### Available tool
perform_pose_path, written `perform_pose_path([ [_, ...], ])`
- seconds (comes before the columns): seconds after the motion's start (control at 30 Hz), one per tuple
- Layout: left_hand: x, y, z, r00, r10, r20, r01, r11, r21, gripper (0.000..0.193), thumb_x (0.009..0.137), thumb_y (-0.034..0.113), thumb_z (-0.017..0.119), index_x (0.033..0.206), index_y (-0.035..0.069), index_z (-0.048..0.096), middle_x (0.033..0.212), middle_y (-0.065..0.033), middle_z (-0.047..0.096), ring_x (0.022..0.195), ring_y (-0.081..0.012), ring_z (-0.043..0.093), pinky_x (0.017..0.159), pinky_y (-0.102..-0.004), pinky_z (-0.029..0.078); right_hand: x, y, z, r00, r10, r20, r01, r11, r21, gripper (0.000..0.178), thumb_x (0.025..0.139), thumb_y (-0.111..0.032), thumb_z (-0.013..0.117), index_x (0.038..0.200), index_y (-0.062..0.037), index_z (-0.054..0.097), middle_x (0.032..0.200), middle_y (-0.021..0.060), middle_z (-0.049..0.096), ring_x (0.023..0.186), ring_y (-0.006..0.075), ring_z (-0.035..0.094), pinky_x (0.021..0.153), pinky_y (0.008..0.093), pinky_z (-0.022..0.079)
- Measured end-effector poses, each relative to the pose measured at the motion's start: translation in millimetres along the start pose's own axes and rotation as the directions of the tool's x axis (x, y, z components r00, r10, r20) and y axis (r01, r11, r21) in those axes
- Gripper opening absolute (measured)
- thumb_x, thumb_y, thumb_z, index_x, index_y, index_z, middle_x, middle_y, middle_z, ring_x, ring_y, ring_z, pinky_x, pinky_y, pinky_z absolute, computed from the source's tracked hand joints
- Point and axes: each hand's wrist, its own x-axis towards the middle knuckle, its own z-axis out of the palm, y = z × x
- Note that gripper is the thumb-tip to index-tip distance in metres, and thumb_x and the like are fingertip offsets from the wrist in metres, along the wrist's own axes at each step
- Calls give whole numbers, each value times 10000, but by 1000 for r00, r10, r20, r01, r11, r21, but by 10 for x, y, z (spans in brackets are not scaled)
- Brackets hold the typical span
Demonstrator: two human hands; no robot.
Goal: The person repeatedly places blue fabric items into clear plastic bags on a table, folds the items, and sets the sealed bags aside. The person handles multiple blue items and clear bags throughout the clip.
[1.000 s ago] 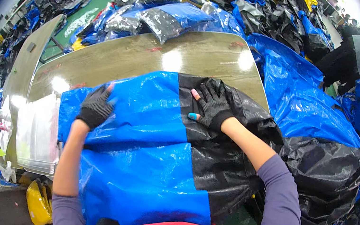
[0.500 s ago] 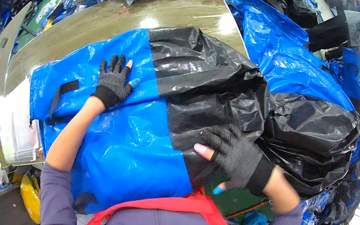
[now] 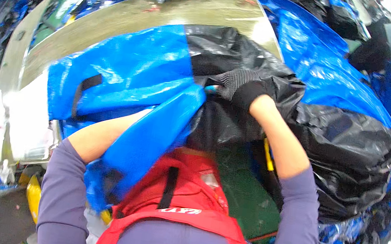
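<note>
A large blue-and-black tarpaulin piece (image 3: pixel 129 53) lies across the table in front of me, its blue part on the left and its shiny black part on the right. A black strap loop (image 3: pixel 88 85) is attached near its left end. The near blue part is lifted and folded over. My right hand (image 3: pixel 239 83), in a striped grey-black glove, grips the tarpaulin's black part beside the blue-black seam, fingers curled. My left forearm (image 3: pixel 99 134) reaches in under the raised blue fold, which hides the left hand and its fingers.
The table (image 3: pixel 200 5) has a wood-grain top with a curved far edge. More blue sheeting (image 3: pixel 315 65) and a bulky black heap (image 3: pixel 347 154) lie to the right. A yellow item (image 3: pixel 33 198) sits low at the left. Green floor (image 3: pixel 240 192) shows beside my red apron (image 3: pixel 180 177).
My right hand has moved up and left from the near black edge to the seam and closed on the tarpaulin. The near blue part has been lifted and folded, and my left hand is now hidden.
</note>
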Motion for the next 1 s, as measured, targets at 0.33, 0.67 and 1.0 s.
perform_pose_path([
  [0.33, -3386, 1460, -327, 799, -223, -559, 596, 426, 681, 663, 784, 234, 649, 1378, 59, 412, 1397, -271, 411, 1308, -478, 361, 1089, -582, 256, 313, 871, 799, 965, 169, 201, -154, 984, -88, 522, 821, -577, 579, 955, -91, 713, 991, 171, 676, 936, 373, 630, 821, 447, 486],
  [0.67, -3840, 762, -94, 76, -688, -722, 537, 638, -552, 333, 853, 319, 705, 1019, 43, 621, 993, -68, 651, 779, -150, 587, 725, -325, 497, 335, 816, 593, 876, 383, 292, -330, 919, -215, 665, 747, -699, 573, 936, -77, 709, 1026, 185, 673, 940, 378, 636, 844, 433, 483],
  [1.0, -4088, 269, -59, -7, -783, -623, 473, 546, -692, 602, 874, 358, 649, 1337, 29, 451, 1218, -128, 560, 1074, -241, 562, 879, -379, 484, -191, 632, 92, 965, 192, 180, -135, 948, -289, 366, 815, -460, 628, 992, -147, 697, 893, 160, 676, 946, 337, 627, 932, 444, 437],
])
